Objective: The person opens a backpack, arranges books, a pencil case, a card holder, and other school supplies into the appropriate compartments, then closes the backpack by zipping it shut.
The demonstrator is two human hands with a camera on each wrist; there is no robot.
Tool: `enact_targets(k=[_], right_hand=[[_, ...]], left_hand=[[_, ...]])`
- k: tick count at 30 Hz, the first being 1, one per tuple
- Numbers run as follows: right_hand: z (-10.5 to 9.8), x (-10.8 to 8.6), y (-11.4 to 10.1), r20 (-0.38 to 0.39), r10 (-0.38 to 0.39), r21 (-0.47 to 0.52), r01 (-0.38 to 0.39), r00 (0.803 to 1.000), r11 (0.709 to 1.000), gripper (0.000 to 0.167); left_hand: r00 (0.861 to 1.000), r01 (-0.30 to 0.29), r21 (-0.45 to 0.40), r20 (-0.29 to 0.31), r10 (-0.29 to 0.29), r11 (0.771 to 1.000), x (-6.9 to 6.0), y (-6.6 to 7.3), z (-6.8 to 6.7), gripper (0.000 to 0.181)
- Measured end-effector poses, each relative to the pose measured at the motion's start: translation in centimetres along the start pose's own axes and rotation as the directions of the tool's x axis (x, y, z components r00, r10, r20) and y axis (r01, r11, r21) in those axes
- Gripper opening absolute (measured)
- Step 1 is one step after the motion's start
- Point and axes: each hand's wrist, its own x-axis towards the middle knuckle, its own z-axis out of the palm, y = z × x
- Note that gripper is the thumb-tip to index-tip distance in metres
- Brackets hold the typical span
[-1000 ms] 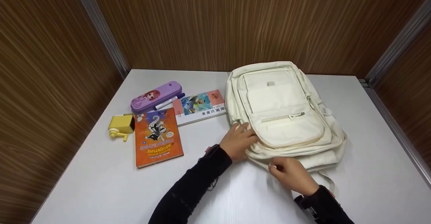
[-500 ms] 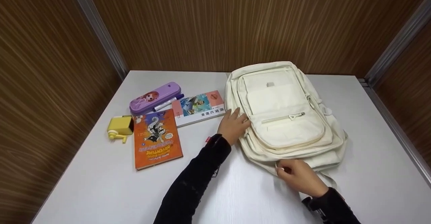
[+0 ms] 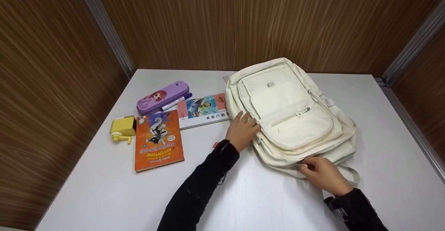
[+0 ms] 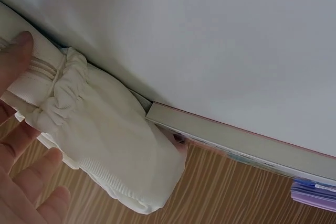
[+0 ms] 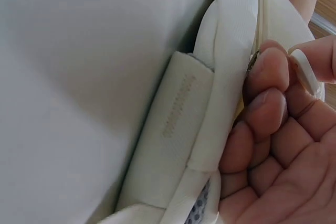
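A cream backpack lies on the table with its front pockets facing up. My right hand is at its near edge, fingers curled. In the right wrist view, the thumb and forefinger pinch a white zipper pull beside the zipper track. My left hand rests against the bag's left side with its fingers spread. The left wrist view shows its thumb on the fabric beside a zipper, near a gathered side pocket. The slider under the right fingers is mostly hidden.
Left of the bag lie a blue-and-pink book, partly under its edge, and an orange book. A purple pencil case, a marker and a yellow crank sharpener are farther left. Wooden panels enclose the table.
My right hand has moved right along the bag's near edge with the zipper pull. The left hand has shifted up the bag's left side. The backpack has turned slightly, its top end going left.
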Motion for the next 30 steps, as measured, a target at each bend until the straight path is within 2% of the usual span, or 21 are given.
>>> enact_targets(k=[5,8,13,17,21,27,30], right_hand=[[-1.1,0.7,1.2,-0.009,0.020,-0.008,-0.020,1.000,1.000,0.022],[-1.5,0.9,1.7,-0.019,0.015,-0.023,-0.015,1.000,1.000,0.021],[-1.7,0.7,1.6,-0.008,-0.037,-0.044,0.036,0.999,0.998,0.026],[-1.3,0.3,0.7,-0.037,-0.097,-0.088,0.093,0.995,0.992,0.032],[-0.2,0.2,-0.7,-0.055,-0.145,-0.154,0.135,0.988,0.979,0.033],[2.0,1.0,-2.9,0.011,-0.206,-0.177,0.205,0.978,0.963,0.032],[2.9,1.8,-3.7,0.011,-0.213,-0.183,0.211,0.977,0.960,0.030]], left_hand=[[0.995,0.011,0.020,-0.100,-0.009,1.000,0.4,0.2,0.4,0.015],[0.992,0.026,0.007,-0.124,-0.025,1.000,0.8,0.4,0.5,0.015],[0.993,0.073,-0.002,-0.098,-0.073,0.997,1.5,0.7,0.5,0.015],[0.992,0.112,0.020,-0.065,-0.110,0.994,1.9,0.9,0.4,0.012],[0.989,0.141,0.030,-0.047,-0.139,0.990,2.0,1.1,0.3,0.011],[0.985,0.171,0.007,-0.021,-0.170,0.985,2.4,1.9,0.0,0.014],[0.985,0.174,-0.004,-0.003,-0.174,0.985,2.5,2.5,-0.3,0.015]])
